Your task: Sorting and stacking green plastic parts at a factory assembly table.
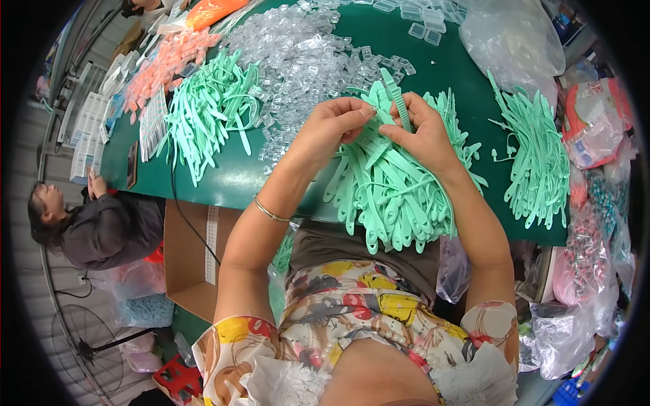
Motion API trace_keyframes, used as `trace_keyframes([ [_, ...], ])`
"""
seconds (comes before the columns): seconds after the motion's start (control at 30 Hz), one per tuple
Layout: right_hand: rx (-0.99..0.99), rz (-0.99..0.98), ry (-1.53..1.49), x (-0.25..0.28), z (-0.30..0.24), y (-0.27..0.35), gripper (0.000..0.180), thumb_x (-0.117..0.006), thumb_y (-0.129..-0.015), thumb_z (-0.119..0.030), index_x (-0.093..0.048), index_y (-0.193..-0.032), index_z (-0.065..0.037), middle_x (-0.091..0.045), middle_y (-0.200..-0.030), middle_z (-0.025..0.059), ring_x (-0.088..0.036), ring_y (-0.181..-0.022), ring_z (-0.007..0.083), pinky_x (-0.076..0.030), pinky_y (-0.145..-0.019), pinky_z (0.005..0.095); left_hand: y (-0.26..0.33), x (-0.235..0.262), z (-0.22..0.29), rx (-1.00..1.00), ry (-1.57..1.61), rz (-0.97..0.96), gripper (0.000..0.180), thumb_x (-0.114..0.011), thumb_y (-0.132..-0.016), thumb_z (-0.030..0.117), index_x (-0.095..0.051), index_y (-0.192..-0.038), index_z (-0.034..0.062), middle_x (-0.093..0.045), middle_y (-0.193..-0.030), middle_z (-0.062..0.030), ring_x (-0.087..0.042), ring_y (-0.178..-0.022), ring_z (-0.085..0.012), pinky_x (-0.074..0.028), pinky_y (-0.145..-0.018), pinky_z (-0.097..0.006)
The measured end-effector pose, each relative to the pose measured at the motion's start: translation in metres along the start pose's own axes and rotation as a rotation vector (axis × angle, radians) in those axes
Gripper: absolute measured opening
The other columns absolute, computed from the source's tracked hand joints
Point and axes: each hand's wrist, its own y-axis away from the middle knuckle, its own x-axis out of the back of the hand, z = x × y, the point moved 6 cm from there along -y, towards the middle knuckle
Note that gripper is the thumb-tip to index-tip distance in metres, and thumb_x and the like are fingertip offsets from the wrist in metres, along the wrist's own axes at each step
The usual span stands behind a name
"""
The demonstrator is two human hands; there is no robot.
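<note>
Above a thick heap of mint-green plastic straps [399, 196], my two hands work close together. My right hand [426, 132] is closed round one ribbed mint-green strap [397, 101], which stands up between thumb and fingers. Just to its left, my left hand [342, 122] pinches thumb against forefinger, its wrist over the edge of a pile of small clear plastic pieces [291, 61]. A tiny pale bit shows at those fingertips, too small to name. The heap below reaches the table's near edge, with the holed strap ends pointing toward me.
More green straps lie in bundles at left [206, 111] and right [535, 155] on the green table [223, 179]. Peach pieces [166, 64] lie at far left, a clear plastic bag [511, 40] at back right. Another person [101, 227] sits at left beside an open cardboard box [189, 254].
</note>
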Motion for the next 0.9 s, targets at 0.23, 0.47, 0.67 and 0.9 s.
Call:
trace_keyframes([
  [0.23, 0.033, -0.03, 0.026, -0.002, 0.001, 0.0, 0.034, -0.075, -0.07, -0.007, -0.048, -0.09, -0.005, -0.048, -0.081, -0.0025, -0.044, -0.073, 0.0053, -0.039, -0.065, 0.0206, 0.0, -0.002, 0.0, 0.007, -0.01, -0.01, 0.017, -0.061, -0.085, 0.016, -0.061, -0.092, 0.001, -0.052, -0.07, 0.0043, -0.042, -0.058, -0.0041, -0.03, -0.051, -0.019],
  [0.47, 0.017, -0.035, 0.007, -0.003, 0.003, 0.0, 0.035, -0.075, -0.07, -0.006, -0.048, -0.093, -0.005, -0.05, -0.084, -0.0025, -0.044, -0.073, 0.005, -0.04, -0.067, 0.0201, 0.001, -0.009, 0.01, -0.096, -0.307, -0.072, 0.016, -0.063, -0.085, 0.018, -0.062, -0.086, 0.0017, -0.055, -0.071, 0.0032, -0.044, -0.06, -0.0033, -0.032, -0.052, -0.018],
  [0.67, 0.034, -0.084, 0.024, -0.007, -0.002, 0.001, 0.033, -0.076, -0.069, -0.006, -0.05, -0.089, -0.004, -0.051, -0.082, -0.0028, -0.044, -0.072, 0.0049, -0.04, -0.065, 0.0201, -0.001, -0.013, 0.01, -0.056, -0.31, -0.118, 0.021, -0.062, -0.085, 0.021, -0.062, -0.076, 0.0023, -0.052, -0.063, 0.0028, -0.043, -0.056, -0.0035, -0.032, -0.05, -0.019],
  [0.9, 0.15, 0.032, 0.284, 0.002, 0.0, 0.001, 0.028, -0.074, -0.07, -0.014, -0.05, -0.076, -0.002, -0.051, -0.07, -0.0016, -0.044, -0.067, 0.0054, -0.038, -0.059, 0.0217, -0.002, -0.009, 0.002, -0.185, -0.368, 0.075, 0.022, -0.062, -0.085, 0.022, -0.061, -0.075, 0.0021, -0.051, -0.062, 0.0035, -0.041, -0.056, -0.0033, -0.029, -0.049, -0.019],
])
